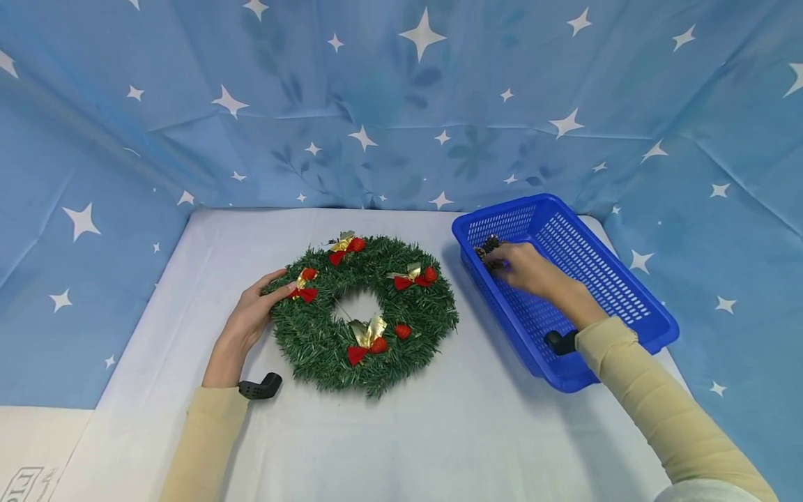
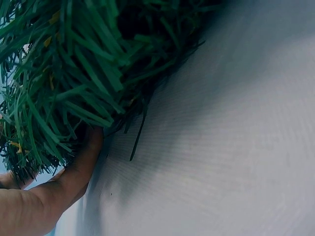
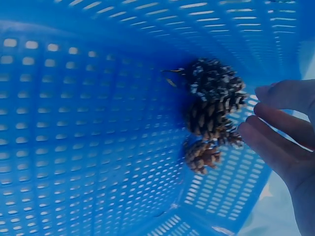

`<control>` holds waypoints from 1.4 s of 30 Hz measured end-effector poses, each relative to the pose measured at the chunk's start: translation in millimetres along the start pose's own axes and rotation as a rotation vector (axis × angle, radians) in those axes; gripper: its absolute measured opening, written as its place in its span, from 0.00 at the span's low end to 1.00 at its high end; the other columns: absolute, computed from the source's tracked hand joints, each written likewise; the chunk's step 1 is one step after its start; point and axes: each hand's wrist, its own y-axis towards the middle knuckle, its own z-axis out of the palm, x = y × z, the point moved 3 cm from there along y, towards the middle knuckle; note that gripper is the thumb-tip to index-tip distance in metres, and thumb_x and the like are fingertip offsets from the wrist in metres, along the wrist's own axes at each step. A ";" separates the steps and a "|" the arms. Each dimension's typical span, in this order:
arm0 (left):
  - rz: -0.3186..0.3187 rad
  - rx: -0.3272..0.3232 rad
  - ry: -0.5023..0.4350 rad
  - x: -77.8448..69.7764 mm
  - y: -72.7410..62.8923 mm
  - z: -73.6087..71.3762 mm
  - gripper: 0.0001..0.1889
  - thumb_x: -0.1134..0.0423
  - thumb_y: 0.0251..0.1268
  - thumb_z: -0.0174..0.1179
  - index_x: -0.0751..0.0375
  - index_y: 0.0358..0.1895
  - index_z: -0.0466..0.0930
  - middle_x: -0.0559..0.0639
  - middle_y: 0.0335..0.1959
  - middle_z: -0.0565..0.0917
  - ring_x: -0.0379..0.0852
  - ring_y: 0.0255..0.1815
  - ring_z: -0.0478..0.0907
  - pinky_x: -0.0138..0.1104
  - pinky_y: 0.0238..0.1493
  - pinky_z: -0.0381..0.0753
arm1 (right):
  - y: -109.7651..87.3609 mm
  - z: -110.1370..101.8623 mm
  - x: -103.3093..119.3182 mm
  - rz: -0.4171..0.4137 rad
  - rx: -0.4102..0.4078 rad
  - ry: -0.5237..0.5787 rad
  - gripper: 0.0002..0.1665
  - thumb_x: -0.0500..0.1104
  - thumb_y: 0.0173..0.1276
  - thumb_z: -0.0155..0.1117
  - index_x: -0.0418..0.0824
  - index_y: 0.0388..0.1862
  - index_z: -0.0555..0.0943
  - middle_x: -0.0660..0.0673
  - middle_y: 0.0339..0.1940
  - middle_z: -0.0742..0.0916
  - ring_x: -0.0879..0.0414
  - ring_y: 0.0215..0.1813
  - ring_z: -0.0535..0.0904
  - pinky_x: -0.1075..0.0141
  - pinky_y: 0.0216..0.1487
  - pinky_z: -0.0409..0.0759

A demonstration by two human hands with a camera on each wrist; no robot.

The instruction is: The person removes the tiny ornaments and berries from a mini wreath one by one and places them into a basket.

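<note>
A green artificial wreath (image 1: 433, 335), trimmed with red bows (image 1: 357, 354), gold leaves and red berries, lies on the table left of the basket. My left hand (image 1: 247, 317) grips its left edge, thumb on top near a bow; in the left wrist view the fingers (image 2: 81, 169) go in under the greenery. Inside the blue basket (image 1: 633, 296), my right hand (image 1: 523, 267) reaches toward several pine cones at its left end. The right wrist view shows a white-frosted pine cone (image 3: 209, 78) and brown pine cones (image 3: 203, 118), with the fingertips just beside them and nothing pinched.
A white cloth (image 1: 401, 446) covers the table. Blue star-patterned fabric (image 1: 376, 90) stands behind and at both sides. The perforated basket walls rise around my right hand. Each wrist carries a small black camera mount (image 1: 260, 387).
</note>
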 end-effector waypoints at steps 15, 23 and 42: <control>0.006 0.005 -0.011 -0.3 1.0 -0.8 0.40 0.53 0.76 0.61 0.52 0.84 0.52 0.56 0.86 0.33 0.60 0.86 0.34 0.64 0.81 0.44 | 5.8 -19.9 30.5 -0.116 -0.128 0.020 0.15 0.26 0.64 0.70 0.32 0.50 0.88 0.36 0.45 0.90 0.48 0.38 0.87 0.57 0.36 0.87; 0.004 0.004 -0.008 -1.0 -0.3 -0.4 0.40 0.53 0.76 0.61 0.52 0.84 0.52 0.56 0.86 0.33 0.60 0.86 0.34 0.63 0.81 0.44 | 14.6 -22.3 46.6 -0.119 -0.117 0.051 0.14 0.28 0.67 0.69 0.33 0.51 0.88 0.37 0.47 0.90 0.50 0.38 0.86 0.58 0.36 0.86; 0.006 -0.005 -0.010 -0.1 -0.4 -0.2 0.40 0.52 0.76 0.62 0.51 0.84 0.52 0.56 0.86 0.34 0.60 0.86 0.34 0.63 0.82 0.44 | 36.9 -4.1 74.4 -0.144 -0.007 0.125 0.17 0.26 0.65 0.69 0.33 0.52 0.87 0.36 0.48 0.89 0.47 0.41 0.88 0.58 0.38 0.88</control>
